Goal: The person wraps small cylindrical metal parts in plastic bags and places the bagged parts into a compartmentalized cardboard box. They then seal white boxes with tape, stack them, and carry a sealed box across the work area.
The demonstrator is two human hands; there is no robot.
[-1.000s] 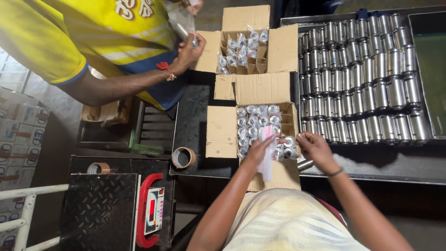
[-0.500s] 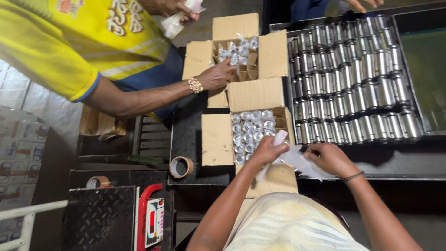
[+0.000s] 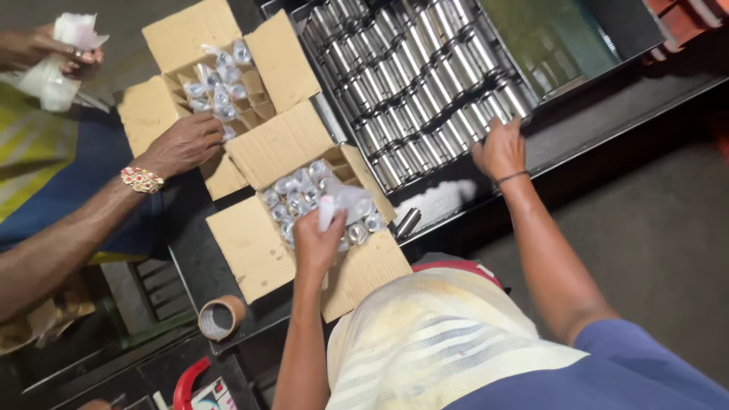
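While the left hand grips a limp white bag over the box, the right hand spreads open on the cans — light, smooth, dentable — best grasped round the body.

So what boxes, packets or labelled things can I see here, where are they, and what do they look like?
Near cardboard box: brown, flaps open, under the left hand, filled with wrapped shiny cans.
Far cardboard box: brown, open, upper left; a co-worker's hand rests on it.
Clear plastic wrap: held in the left hand.
Metal tray: rows of silver cans, by the right hand.
Tape roll: brown ring, lower left.
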